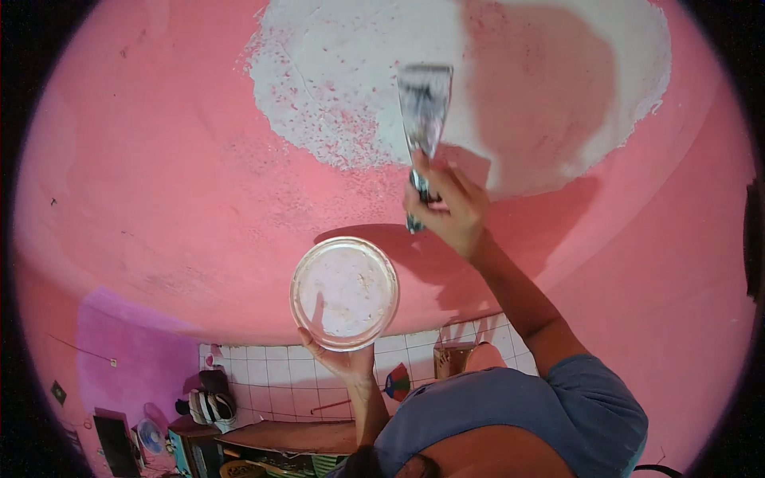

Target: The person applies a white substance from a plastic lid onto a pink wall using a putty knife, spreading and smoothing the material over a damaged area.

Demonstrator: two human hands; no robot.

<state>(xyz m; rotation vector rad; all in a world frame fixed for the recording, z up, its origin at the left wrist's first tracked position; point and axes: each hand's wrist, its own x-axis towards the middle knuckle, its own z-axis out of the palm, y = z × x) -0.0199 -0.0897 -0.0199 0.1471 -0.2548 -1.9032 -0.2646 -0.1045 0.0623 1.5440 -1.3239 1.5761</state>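
My right hand (460, 209) is closed round the handle of a putty knife (425, 107), its wide metal blade pointing up and smeared with whitish and dark residue. The blade is in front of a large white filler patch (335, 68) on the pink wall (183, 171); whether it touches the surface I cannot tell. Lower down, my left hand (348, 365) grips a round white plastic lid (344, 291) from beneath, thumb at its rim. Smears of whitish paste lie on the lid's face. Part of the left fingers is hidden behind it.
White floor tiles (271, 374) run along the wall's foot. A multicoloured object (397, 381) and a brown box (453, 361) stand on them. At the lower left are a wooden cabinet (291, 436), a fan (150, 436) and a dark screen (117, 446).
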